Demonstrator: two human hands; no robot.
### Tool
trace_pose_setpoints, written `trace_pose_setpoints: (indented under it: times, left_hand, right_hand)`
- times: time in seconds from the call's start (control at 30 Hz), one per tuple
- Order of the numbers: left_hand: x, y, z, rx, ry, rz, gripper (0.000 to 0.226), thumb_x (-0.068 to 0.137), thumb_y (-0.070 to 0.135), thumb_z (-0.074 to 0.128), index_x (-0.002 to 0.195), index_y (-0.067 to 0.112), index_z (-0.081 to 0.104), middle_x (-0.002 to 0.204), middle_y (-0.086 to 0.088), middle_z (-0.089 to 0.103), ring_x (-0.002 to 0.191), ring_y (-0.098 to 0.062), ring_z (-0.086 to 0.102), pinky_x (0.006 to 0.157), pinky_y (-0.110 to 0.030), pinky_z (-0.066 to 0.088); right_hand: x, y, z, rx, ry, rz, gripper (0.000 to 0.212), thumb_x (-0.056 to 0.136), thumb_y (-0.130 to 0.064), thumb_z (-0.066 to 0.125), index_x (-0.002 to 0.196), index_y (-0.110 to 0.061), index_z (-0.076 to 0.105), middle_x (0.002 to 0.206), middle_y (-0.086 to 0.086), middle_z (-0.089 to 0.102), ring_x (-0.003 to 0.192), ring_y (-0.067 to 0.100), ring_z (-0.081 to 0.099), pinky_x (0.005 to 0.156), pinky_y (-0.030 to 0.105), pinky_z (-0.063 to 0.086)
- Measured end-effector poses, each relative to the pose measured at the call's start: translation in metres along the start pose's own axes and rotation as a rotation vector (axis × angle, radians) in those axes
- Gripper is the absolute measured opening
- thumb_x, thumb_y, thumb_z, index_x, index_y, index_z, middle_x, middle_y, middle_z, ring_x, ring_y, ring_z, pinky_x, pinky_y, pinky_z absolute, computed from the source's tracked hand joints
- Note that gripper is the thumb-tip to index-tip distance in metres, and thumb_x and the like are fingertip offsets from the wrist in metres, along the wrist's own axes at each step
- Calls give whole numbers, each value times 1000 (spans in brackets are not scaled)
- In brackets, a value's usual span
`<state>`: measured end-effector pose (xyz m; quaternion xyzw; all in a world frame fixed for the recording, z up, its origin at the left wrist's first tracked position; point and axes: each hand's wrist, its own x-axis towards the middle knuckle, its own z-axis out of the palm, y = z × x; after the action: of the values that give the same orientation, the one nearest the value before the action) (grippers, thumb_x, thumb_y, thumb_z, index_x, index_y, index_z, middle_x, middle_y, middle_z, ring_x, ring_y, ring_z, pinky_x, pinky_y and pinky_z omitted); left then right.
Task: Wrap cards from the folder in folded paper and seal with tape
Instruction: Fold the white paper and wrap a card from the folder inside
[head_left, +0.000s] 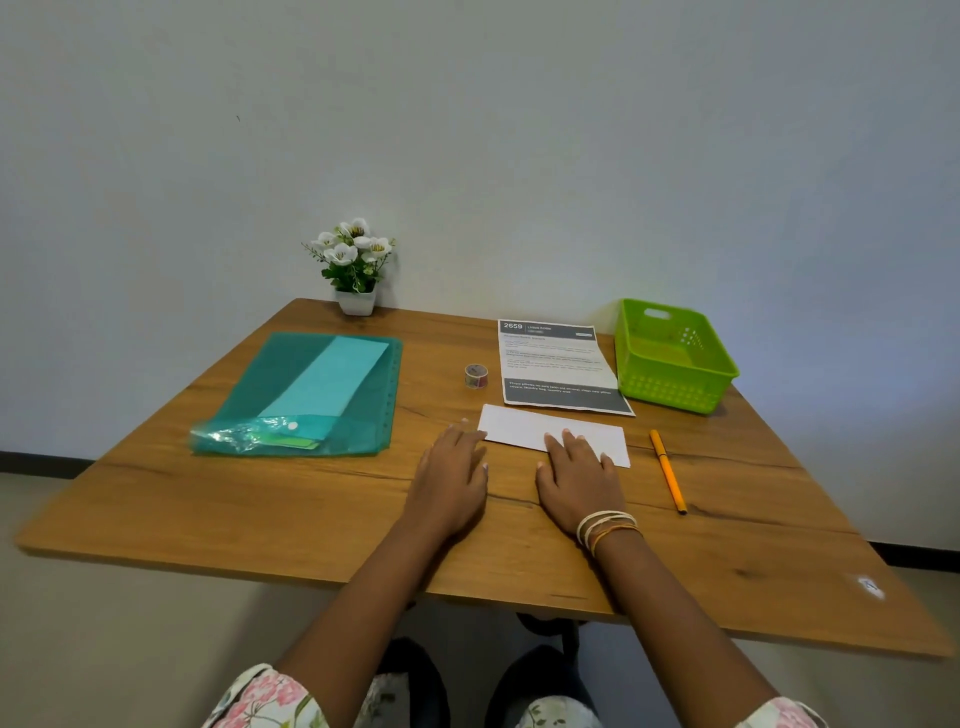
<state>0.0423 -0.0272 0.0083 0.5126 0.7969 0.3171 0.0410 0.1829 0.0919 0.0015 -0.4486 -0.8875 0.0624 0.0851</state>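
A folded white paper (524, 427) lies flat on the wooden table (260, 509), near its middle. My right hand (579, 480) rests flat on the paper's near right part, fingers straight. My left hand (452, 478) lies flat on the table, its fingertips at the paper's left edge. A teal see-through folder (291, 379) lies at the left, with a pale blue sheet and green cards (296, 442) inside. A small roll of patterned tape (476, 375) stands behind the paper.
A printed sheet (558, 366) lies behind the white paper. A green plastic basket (672, 356) stands at the back right. An orange pen (667, 470) lies right of the paper. A potted white flower (354, 265) stands at the table's back edge by the wall.
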Motion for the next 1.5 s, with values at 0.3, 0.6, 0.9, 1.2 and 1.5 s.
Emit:
trace_pose_setpoints:
  times: [0.3, 0.6, 0.9, 1.2, 1.5]
  left_hand:
    - [-9, -54, -36, 423, 176, -322, 53, 93, 41, 43, 140, 18, 40, 155, -24, 19, 145, -39, 13, 113, -60, 11]
    - [-7, -40, -19, 397, -16, -69, 55, 99, 46, 32, 147, 21, 29, 156, -15, 26, 143, -31, 23, 116, -46, 21]
    - [-9, -58, -57, 110, 347, 43, 36, 91, 10, 51, 127, 15, 58, 135, -5, 56, 127, -19, 47, 113, -44, 33]
    - [-13, -119, -76, 186, 315, -203, 27, 96, 20, 45, 113, 15, 65, 110, -7, 68, 100, -24, 60, 92, -41, 40]
    - [-10, -124, -76, 100, 302, -250, 30, 97, 24, 44, 117, 25, 66, 126, 2, 64, 122, -16, 53, 101, -40, 34]
  right_hand:
    - [-4, -62, 14, 77, 201, -203, 44, 93, -33, 44, 134, -18, 51, 147, 8, 44, 138, 23, 36, 114, 40, 30]
    - [9, -74, 21, 287, 285, -136, 35, 89, -21, 52, 121, -14, 61, 127, 7, 59, 119, 20, 52, 103, 35, 43]
    - [15, -83, 21, 273, 370, -190, 32, 84, -12, 55, 114, -12, 66, 114, 7, 63, 107, 23, 58, 96, 37, 47]
    - [51, -172, -9, 161, -70, -498, 45, 97, -27, 48, 140, -17, 42, 143, 8, 47, 127, 28, 48, 106, 42, 38]
    - [82, -186, -10, 148, -282, -454, 33, 84, -19, 70, 115, -13, 64, 119, 9, 62, 107, 26, 59, 92, 33, 49]
